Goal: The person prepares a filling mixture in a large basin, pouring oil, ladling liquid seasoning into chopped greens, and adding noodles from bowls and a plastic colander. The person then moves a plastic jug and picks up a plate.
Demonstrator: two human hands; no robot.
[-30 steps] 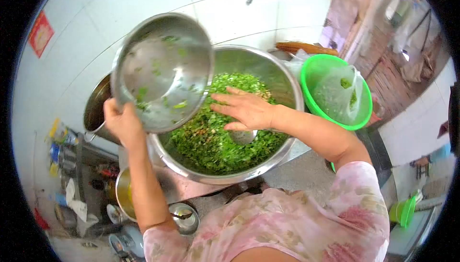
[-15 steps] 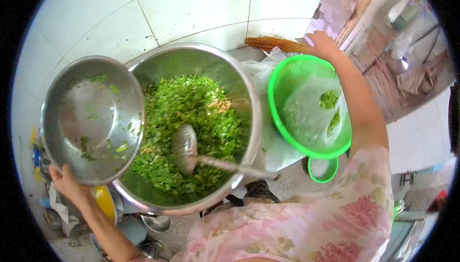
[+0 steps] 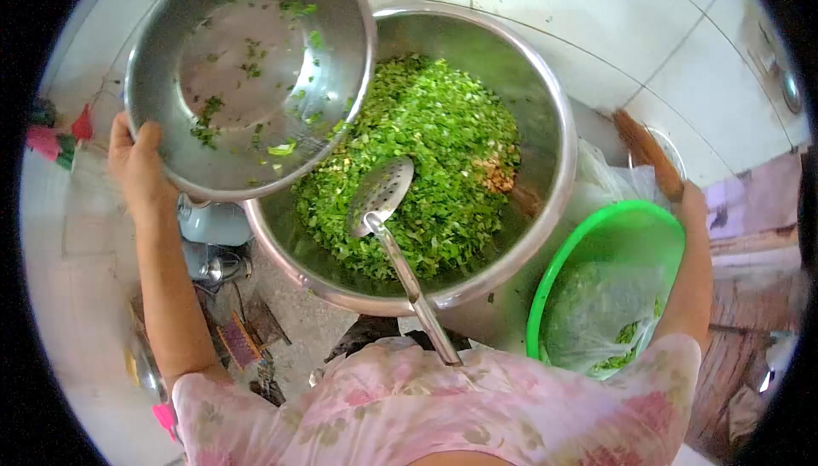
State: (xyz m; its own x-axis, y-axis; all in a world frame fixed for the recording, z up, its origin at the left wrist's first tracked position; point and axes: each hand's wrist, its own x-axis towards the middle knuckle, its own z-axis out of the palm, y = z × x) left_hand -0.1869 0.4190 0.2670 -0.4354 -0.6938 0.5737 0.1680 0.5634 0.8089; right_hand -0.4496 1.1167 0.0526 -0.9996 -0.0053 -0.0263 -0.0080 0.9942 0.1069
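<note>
My left hand grips the near-left rim of a steel basin, tilted so that its inside shows, with green bits stuck to it. The basin overlaps the left side of a large steel pot full of chopped greens, with a light brown patch at the right. A slotted ladle lies on the greens, its handle over the near rim. At the right, my right hand is closed at the end of a brown straw brush; its fingers are partly hidden.
A green colander beside the pot holds a clear plastic bag with greens in it. Behind the pot rises a white tiled wall. Metal vessels and other items stand on the floor at lower left.
My view has turned, so the pot and colander appear further right. The basin remains in my left hand, now at the pot's far-left side. My right hand stays at the brush.
</note>
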